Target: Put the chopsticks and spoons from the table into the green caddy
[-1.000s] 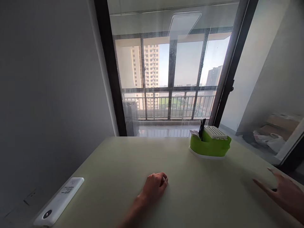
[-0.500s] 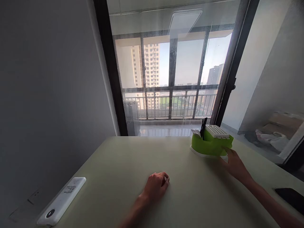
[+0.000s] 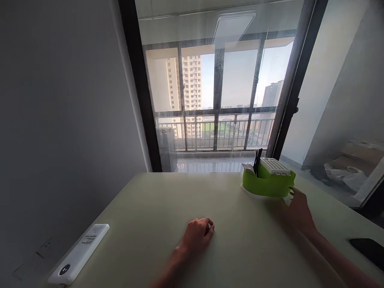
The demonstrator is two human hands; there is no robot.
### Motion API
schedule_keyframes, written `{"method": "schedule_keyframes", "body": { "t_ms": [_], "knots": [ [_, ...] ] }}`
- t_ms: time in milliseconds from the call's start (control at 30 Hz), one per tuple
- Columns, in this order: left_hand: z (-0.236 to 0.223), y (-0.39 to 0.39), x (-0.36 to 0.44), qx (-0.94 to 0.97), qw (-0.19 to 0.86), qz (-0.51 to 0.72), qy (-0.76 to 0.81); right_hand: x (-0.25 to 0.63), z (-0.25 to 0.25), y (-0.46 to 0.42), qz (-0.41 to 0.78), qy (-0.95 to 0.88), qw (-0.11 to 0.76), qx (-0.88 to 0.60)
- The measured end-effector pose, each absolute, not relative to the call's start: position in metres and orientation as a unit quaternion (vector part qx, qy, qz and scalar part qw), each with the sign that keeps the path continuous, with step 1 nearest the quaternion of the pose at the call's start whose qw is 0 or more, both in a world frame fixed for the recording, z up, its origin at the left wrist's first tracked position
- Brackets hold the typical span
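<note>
My left hand (image 3: 197,235) rests on the pale table (image 3: 156,212), its fingers curled in and nothing showing in them. At the far right of the table stands a green cutlery holder (image 3: 265,186) with a white base and a white slotted top. Black chopsticks (image 3: 257,161) and a white spoon-like piece (image 3: 248,167) stick up from its left part. Beside its near right end is my right hand (image 3: 300,208), thumb and fingers apart. The fingertips are at the holder's edge; whether they touch it I cannot tell.
A long white case (image 3: 79,254) with dark print and a round black spot lies at the left edge. On the right lies a flat black object (image 3: 367,252), perhaps a phone. Behind the table is a glass door (image 3: 214,88); bags and boxes (image 3: 348,172) sit on the floor.
My right hand has drawn slightly back and to the right, off the side of the green holder. My left hand stays where it was.
</note>
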State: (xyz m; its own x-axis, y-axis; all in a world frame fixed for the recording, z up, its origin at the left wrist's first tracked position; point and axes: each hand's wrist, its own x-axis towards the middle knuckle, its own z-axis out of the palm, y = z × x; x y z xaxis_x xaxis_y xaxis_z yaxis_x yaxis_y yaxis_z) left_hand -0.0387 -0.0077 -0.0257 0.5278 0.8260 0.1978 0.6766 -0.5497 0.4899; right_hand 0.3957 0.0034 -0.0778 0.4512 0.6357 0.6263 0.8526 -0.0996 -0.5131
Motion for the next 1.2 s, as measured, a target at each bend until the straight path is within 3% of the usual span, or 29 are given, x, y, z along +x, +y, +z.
{"method": "schedule_keyframes", "body": {
  "t_ms": [1200],
  "knots": [
    [-0.021,-0.009,-0.038,0.854,0.183,0.200,0.445,0.406,-0.085,-0.001,-0.100,-0.549,0.301,-0.774]
  ]
}}
